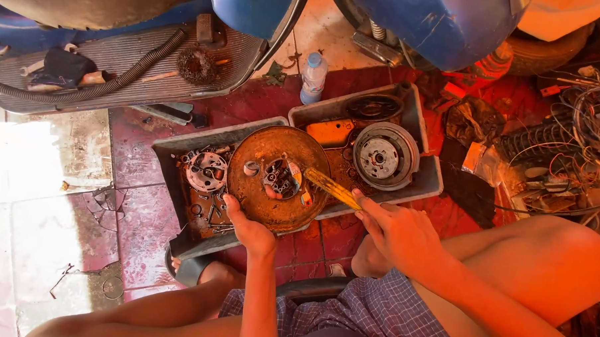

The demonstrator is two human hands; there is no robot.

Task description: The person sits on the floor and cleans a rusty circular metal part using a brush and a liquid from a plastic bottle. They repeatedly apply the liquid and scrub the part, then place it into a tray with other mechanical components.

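Two grey trays lie side by side on the red floor, the right one holding a round pulley. Over their near edges is a rusty disc, pinched at its near left rim by the left hand. The right hand, fingers closed, grips a yellow brush whose far tip lies on the disc's right side.

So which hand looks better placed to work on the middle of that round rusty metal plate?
The right hand: it grips the yellow-handled tool, tip pointing at the round rusty metal plate's centre. The left hand is occupied holding the plate's lower edge.
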